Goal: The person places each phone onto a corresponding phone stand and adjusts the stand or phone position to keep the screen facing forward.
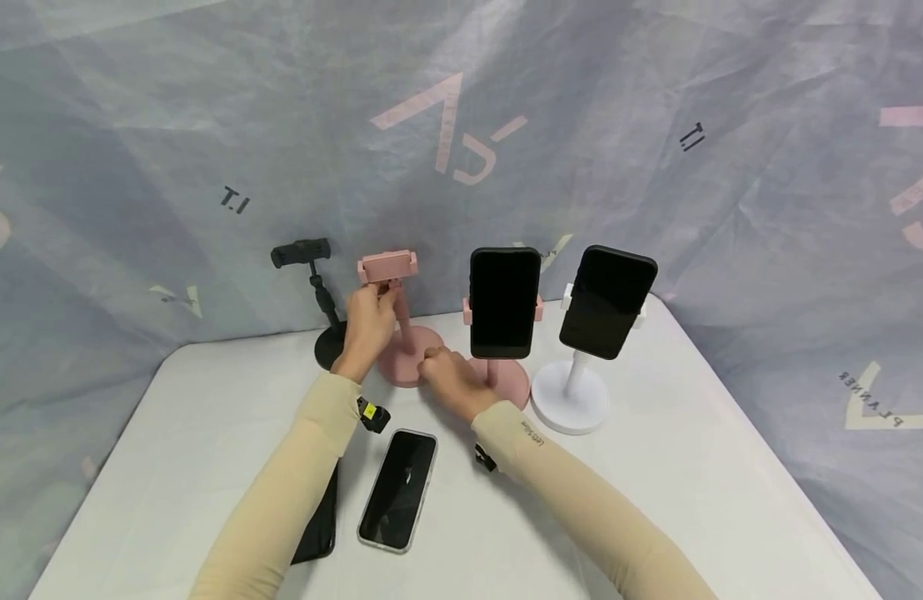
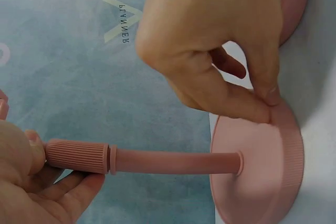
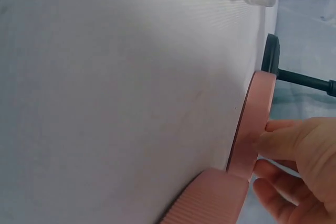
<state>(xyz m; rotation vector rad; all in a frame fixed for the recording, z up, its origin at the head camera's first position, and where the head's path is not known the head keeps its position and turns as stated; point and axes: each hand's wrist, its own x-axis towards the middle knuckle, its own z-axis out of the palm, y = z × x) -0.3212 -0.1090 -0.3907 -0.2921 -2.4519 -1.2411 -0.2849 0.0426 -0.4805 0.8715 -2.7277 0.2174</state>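
Note:
A pink phone stand (image 1: 389,267) with nothing in its clamp stands at the back of the table. My left hand (image 1: 370,325) holds its neck just below the clamp, with thumb and fingers around the ribbed collar (image 2: 77,156) in the left wrist view. At the front rim of the round pink base (image 2: 247,150), my right hand (image 1: 454,379) pinches the edge between thumb and fingers. The right wrist view shows that right hand (image 3: 302,156) at the base's side, close to a second pink stand's base (image 3: 212,198).
Left of it stands a black phone stand (image 1: 326,312). To the right, the second pink stand (image 1: 516,387) bears a black phone (image 1: 505,300), and a white stand (image 1: 570,400) bears another phone (image 1: 608,300). Two phones lie in front, one clear-edged (image 1: 398,492), one partly under my left sleeve (image 1: 321,521).

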